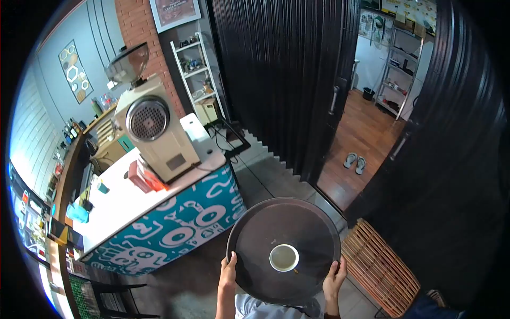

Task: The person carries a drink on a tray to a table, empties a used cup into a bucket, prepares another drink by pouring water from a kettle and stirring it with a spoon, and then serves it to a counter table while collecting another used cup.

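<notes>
Evidently, left hand and right hand clamp fingers on tray's opposite rims, a balanced hold; cup within tray's rim: likely fragile, could slide if tilted.

Left hand: holds the round tray by its left edge
Right hand: holds the tray's right edge
Cup: on the tray, between the hands
Bench: just beside the right hand
Slippers: on the floor, past the right hand
</notes>
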Demonstrator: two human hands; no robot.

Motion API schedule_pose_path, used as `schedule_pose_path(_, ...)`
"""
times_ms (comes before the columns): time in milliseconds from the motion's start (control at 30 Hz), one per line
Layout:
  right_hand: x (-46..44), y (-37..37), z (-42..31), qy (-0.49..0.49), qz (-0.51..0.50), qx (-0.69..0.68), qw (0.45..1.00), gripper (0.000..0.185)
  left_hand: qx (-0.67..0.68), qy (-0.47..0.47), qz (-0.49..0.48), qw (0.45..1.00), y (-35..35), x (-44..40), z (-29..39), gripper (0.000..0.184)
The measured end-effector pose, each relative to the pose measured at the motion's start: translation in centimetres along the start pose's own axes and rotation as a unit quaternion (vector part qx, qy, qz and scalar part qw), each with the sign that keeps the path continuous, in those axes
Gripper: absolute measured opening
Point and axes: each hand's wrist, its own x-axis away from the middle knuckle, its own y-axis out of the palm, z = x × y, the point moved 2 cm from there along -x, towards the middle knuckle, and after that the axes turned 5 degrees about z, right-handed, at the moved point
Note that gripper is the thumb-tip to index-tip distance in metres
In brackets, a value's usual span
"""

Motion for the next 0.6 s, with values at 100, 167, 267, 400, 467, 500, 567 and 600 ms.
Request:
schedule_pose_path(100, -5.7, 4.8, 0.9, 0.005, -0.002, 0.016, 1.0, 0.033, 0.022, 0.015, -0.015, 1.0, 3.7, -4.5, 3.9, 0.033)
schedule_pose_path(167, -9.7, 7.8, 0.6, -0.011, -0.009, 0.002, 1.0, 0.03, 0.025, 0.024, -0.027, 0.999, 5.8, -7.5, 5.5, 0.031)
schedule_pose_path(267, -15.4, 12.4, 2.0, -0.017, -0.028, -0.027, 0.999, 0.03, 0.064, 0.043, -0.034, 0.996, 10.2, -12.0, 8.3, 0.027)
schedule_pose_path(400, -23.6, 17.9, 2.0, 0.021, -0.064, -0.004, 0.998, 0.03, 0.029, 0.05, 0.014, 0.998, 14.9, -19.1, 10.1, 0.028)
schedule_pose_path(467, -28.0, 20.9, 2.6, 0.048, -0.105, -0.05, 0.992, 0.039, 0.031, 0.046, 0.015, 0.998, 18.4, -22.1, 11.5, 0.031)
schedule_pose_path(500, -30.8, 21.9, -0.6, 0.079, -0.121, -0.04, 0.989, 0.037, 0.031, 0.037, 0.059, 0.997, 20.5, -22.5, 13.2, 0.036)
schedule_pose_path(567, -35.6, 25.0, -0.3, 0.044, -0.136, -0.012, 0.99, 0.037, 0.044, 0.007, 0.091, 0.995, 23.9, -25.5, 14.5, 0.053)
schedule_pose_path(600, -38.2, 26.5, 0.2, 0.014, -0.141, 0.012, 0.99, 0.037, 0.062, -0.004, 0.072, 0.995, 25.0, -27.8, 14.3, 0.056)
